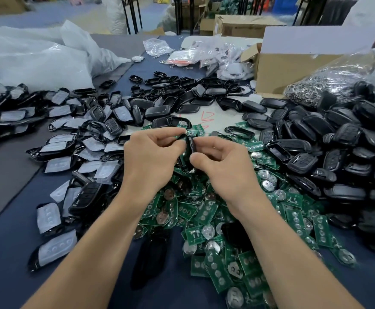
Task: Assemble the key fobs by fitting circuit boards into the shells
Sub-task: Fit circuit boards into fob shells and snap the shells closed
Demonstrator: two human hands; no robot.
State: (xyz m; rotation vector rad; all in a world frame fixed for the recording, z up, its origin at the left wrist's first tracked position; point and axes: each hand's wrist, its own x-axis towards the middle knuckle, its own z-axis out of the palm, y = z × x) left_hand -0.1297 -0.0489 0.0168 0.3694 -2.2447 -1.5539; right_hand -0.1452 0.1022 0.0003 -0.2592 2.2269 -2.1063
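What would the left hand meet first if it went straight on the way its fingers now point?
The left hand points right and away. Its fingertips pinch the black shell, so it would likely press that shell against the right hand first. Depth there is unclear.

Blue-grey floor [48,13], black metal legs [126,16], cardboard boxes [244,27] behind

glossy black plastic shells [347,134], green circuit boards [206,212]
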